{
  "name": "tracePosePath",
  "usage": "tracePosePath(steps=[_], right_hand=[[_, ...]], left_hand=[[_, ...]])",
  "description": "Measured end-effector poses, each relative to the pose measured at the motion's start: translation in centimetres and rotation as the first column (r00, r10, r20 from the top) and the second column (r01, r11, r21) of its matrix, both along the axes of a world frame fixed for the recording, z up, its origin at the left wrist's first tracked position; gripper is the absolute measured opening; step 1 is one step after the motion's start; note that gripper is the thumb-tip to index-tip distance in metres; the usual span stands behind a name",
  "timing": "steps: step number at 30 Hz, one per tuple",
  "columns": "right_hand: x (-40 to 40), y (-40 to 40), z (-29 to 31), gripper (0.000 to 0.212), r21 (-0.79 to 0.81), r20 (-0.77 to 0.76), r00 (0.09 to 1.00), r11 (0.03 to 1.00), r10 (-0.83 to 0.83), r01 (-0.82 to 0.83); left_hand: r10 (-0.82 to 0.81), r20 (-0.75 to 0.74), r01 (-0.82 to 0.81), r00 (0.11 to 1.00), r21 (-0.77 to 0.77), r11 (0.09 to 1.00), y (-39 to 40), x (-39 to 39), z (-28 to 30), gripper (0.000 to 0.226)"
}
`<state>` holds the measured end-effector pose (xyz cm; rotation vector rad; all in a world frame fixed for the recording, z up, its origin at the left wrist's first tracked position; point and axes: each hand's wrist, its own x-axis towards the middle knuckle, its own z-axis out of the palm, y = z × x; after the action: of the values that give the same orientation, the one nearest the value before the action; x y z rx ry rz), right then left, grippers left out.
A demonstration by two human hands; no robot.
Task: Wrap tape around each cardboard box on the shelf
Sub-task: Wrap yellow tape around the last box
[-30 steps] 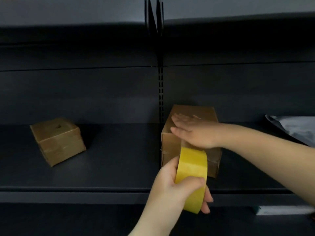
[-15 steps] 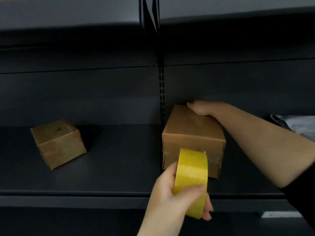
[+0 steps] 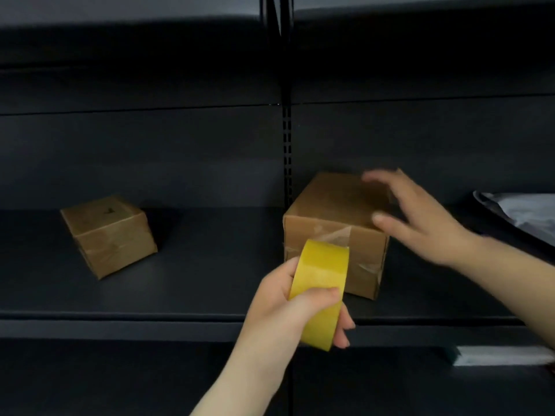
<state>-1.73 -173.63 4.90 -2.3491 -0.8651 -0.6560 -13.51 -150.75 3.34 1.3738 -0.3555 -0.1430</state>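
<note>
Both hands are in play: left hand [image 3: 288,298] grips the yellow tape roll [image 3: 319,291] just in front of the nearer box [image 3: 333,211], a clear strip running from the roll up onto its front face. Right hand [image 3: 420,217] is spread, holding nothing, over the box's right top edge, blurry, so I can't say if it touches. That box sits dead ahead on the shelf [image 3: 210,265], long axis going away from me. The other box [image 3: 108,232] is well off left, already taped I think. Grey bag [image 3: 522,211] far right, nothing in the way.
</note>
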Motion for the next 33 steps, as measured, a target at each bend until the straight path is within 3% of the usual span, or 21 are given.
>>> tracePosePath(steps=[2, 5, 10, 15, 20, 24, 30, 33], right_hand=[[-2.6, -0.9, -2.0, 0.082, -0.172, 0.035, 0.998, 0.984, 0.051, -0.044], [-4.0, -1.1, -4.0, 0.108, -0.341, 0.124, 0.992, 0.94, 0.021, 0.023], [-4.2, 0.3, -4.7, 0.126, -0.406, 0.238, 0.969, 0.899, -0.066, 0.161], [-5.0, 0.8, -4.9, 0.124, -0.397, 0.288, 0.957, 0.905, -0.039, 0.156], [-5.8, 1.1, -5.1, 0.129, -0.382, 0.377, 0.925, 0.905, -0.033, 0.188], [-5.7, 1.3, -5.1, 0.137, -0.419, 0.362, 0.932, 0.89, -0.017, 0.179], [-4.9, 1.5, -4.4, 0.113, -0.422, 0.406, 0.913, 0.894, 0.038, 0.15], [-4.8, 1.7, -4.5, 0.112, -0.427, 0.407, 0.91, 0.896, 0.073, 0.119]], left_hand=[[0.012, 0.012, -0.012, 1.0, -0.003, 1.0, 0.0, 0.1, 0.0, 0.022], [0.022, 0.033, -0.022, 0.999, 0.003, 1.0, 0.1, 0.1, 0.1, 0.024], [-0.035, 0.056, 0.035, 0.998, 0.003, 0.999, 1.1, -0.2, 0.7, 0.01], [-0.136, 0.054, 0.138, 0.989, -0.024, 0.99, 3.2, -0.6, 1.7, 0.019], [-0.254, 0.027, 0.254, 0.967, -0.031, 0.967, 4.6, -0.9, 1.8, 0.011], [-0.269, 0.025, 0.27, 0.963, -0.033, 0.962, 5.0, -0.9, 1.7, 0.012], [-0.286, -0.007, 0.283, 0.958, -0.115, 0.952, 5.6, -0.4, 1.5, 0.015], [-0.293, -0.051, 0.277, 0.955, -0.205, 0.939, 6.3, 0.1, 1.2, 0.021]])
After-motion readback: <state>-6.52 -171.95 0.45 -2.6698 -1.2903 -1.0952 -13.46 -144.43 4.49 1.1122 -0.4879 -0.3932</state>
